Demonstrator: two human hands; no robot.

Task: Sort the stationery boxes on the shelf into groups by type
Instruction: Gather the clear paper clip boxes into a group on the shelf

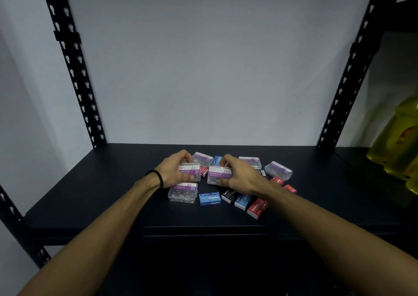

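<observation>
Dark shelf point(90, 194) against a pale wall, stationery boxes scattered mid-shelf.
Left hand point(178, 169) grips one clear paper-clip box point(192, 171); right hand point(237, 174) pinches another point(218, 175) (both purple-labelled); a blue staples box point(210, 198) lies just in front.

shelf point(101, 182): black
paper clip boxes point(182, 192): clear, purple labels
staples boxes point(210, 198): blue, red, black
wristband point(158, 176): black
bottles point(398, 142): yellow
</observation>
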